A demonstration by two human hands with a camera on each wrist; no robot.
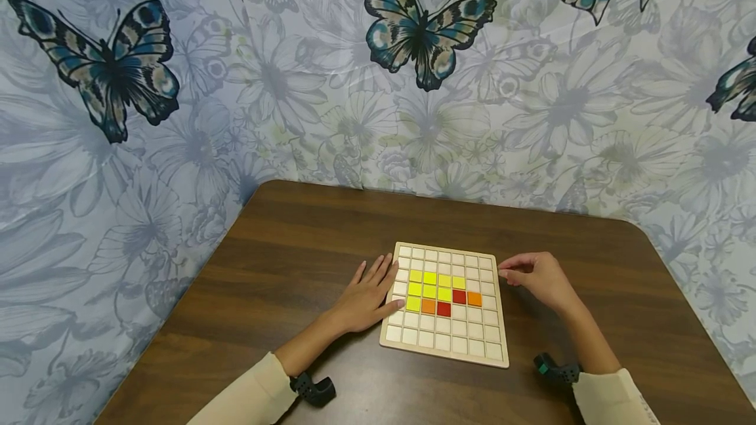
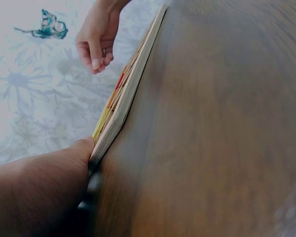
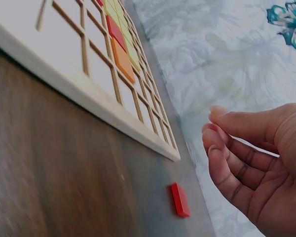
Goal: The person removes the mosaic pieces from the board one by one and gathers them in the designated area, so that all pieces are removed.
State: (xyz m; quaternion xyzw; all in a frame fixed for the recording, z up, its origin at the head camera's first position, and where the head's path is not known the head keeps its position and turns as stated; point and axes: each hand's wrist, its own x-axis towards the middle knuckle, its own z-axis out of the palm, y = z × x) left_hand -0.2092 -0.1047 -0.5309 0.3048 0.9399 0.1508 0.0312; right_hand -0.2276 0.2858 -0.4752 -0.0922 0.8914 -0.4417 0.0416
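Observation:
A square wooden grid board lies on the table, holding several yellow tiles, two red tiles and two orange tiles. My left hand rests along the board's left edge, fingers straight and spread, the thumb reaching over the rim. Just off the right edge is my right hand, raised above the table with its fingers loosely bent. Its thumb and fingertips come close together, and nothing shows between them. A loose red tile lies on the table past the board's corner, below this hand.
The brown wooden table reaches back to a wall covering printed with flowers and butterflies. Both wrists carry a black strapped device, one on the left and one on the right. Cream sleeves cover the forearms.

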